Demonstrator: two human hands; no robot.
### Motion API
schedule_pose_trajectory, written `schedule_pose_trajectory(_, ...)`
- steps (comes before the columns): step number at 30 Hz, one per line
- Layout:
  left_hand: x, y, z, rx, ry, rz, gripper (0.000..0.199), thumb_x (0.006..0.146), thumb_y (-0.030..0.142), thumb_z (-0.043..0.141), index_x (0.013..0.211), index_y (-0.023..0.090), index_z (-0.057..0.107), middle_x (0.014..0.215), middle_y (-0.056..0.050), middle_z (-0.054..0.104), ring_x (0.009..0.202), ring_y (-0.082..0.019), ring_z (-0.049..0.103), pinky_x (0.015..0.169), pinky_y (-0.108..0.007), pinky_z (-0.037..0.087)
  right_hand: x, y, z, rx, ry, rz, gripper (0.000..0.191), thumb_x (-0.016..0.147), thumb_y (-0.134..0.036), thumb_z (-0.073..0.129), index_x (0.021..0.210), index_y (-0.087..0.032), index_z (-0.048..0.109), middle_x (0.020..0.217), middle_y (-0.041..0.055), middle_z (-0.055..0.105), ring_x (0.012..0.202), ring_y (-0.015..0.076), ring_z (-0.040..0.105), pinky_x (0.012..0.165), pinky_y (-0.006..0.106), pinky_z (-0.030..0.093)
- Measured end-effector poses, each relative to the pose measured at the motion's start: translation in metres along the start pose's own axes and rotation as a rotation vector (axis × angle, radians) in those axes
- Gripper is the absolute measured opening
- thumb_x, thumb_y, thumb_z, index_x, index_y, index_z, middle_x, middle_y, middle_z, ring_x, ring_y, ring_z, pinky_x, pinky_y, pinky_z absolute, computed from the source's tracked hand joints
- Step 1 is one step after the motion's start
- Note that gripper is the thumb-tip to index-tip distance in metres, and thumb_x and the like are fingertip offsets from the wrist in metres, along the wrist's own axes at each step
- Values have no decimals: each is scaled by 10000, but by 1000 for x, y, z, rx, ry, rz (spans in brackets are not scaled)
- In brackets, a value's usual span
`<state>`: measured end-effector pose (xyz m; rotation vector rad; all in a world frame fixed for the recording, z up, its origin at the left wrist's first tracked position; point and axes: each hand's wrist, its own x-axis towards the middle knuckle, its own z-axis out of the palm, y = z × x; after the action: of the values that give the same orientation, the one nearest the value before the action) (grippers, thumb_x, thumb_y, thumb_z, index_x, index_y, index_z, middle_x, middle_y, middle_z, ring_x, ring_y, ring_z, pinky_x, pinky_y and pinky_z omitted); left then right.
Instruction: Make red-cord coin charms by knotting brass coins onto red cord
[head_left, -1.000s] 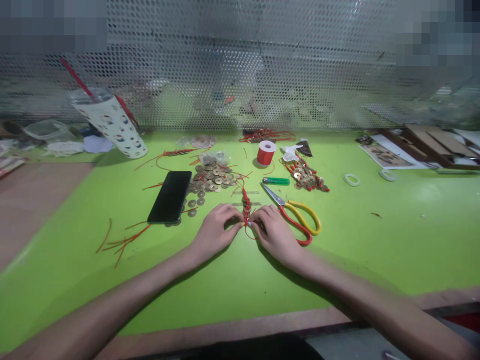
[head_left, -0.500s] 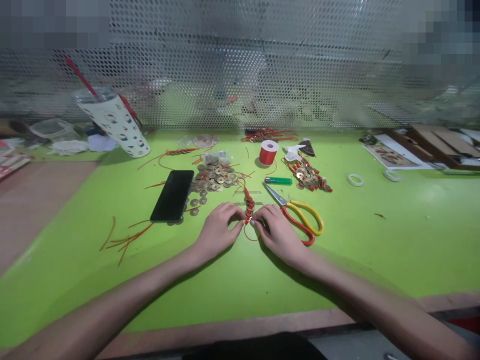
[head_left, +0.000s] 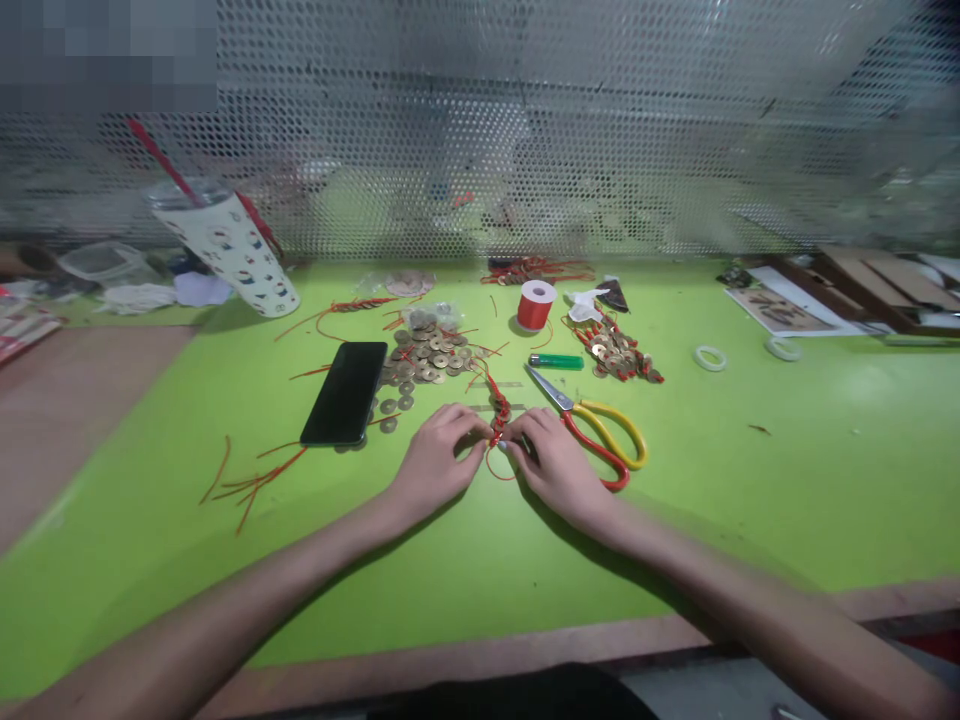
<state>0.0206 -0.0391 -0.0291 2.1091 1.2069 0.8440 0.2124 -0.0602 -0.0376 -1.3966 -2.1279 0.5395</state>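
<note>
A red cord strung with coins [head_left: 500, 405] lies between my hands, its far end trailing away from me on the green table. My left hand [head_left: 442, 455] pinches the near end of the cord from the left. From the right, my right hand [head_left: 553, 462] pinches the same end, fingertips almost meeting the left ones. A small loop of red cord [head_left: 501, 477] hangs out below the fingers. Scissors [head_left: 592, 425] with red and yellow handles lie beside my right hand. Loose holed coins [head_left: 431, 350] are heaped beyond my left hand.
A black phone [head_left: 345, 393] lies left of the coins, with cut red cords [head_left: 255, 485] nearby. Farther back are a green lighter [head_left: 556, 362], a red cord spool [head_left: 536, 305], finished coin strings [head_left: 619, 352] and a tilted patterned cup [head_left: 229, 250]. A perforated metal screen [head_left: 480, 130] closes the back.
Both hands stay nearly in place, still pinching the cord. The small loop below the fingers has shifted slightly.
</note>
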Motion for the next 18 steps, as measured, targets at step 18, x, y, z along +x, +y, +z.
schedule_pose_trajectory(18,-1,-2,-2,-24,-12,25,68,870,158,681,896,208,719,938,-45,704,923,-210,644,858,-362,498,3,-5,3,-104,-10,33,91,966,-173,539,910,-187,608,924,97,654,909,272,565,817,409,476)
